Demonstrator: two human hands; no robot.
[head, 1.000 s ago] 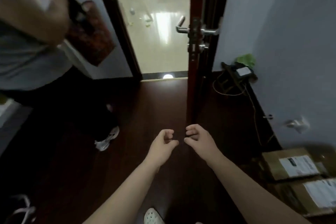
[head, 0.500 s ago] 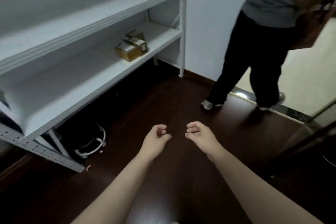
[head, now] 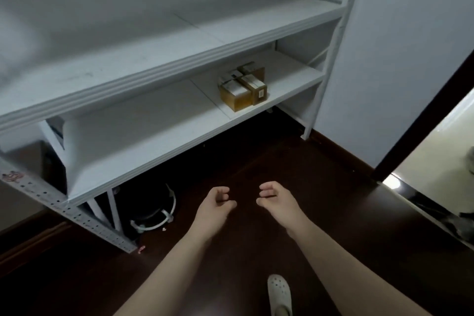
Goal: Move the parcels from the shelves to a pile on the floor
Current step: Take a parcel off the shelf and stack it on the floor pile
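On the lower board of the white metal shelf unit (head: pixel 159 131), well apart from my hands, sits a tight cluster of small brown cardboard parcels (head: pixel 242 86), boxy, with white labels. I judge this the approach step. My left hand (head: pixel 214 204) and right hand (head: pixel 275 201) hang loosely curled, holding nothing, over the dark glossy wooden floor (head: pixel 256 161). Next I must step closer and grip the flat sides.

Both hands (head: pixel 214 209) (head: pixel 278 202) forward — loosely curled, empty
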